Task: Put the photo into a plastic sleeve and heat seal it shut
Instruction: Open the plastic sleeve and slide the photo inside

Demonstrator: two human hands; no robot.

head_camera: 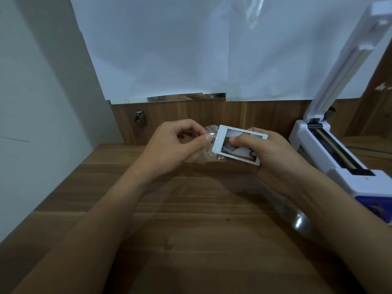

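Observation:
A small white-bordered photo (222,137) is held above the wooden desk, gripped by my right hand (273,153) with the thumb across its picture side. My left hand (180,145) pinches the edge of a clear plastic sleeve (211,132) between thumb and forefinger. The sleeve is crumpled and hangs just left of and below the photo's left edge; I cannot tell whether the photo has entered it. At the right stands a white heat sealer (324,145) with its arm (350,66) raised, exposing the sealing strip.
The wooden desk (191,209) spreads below my forearms. White sheets (169,49) cover the wall behind. A metal knob (140,118) sticks out of the wooden back panel at left. The sealer's blue front panel (377,204) lies near my right forearm.

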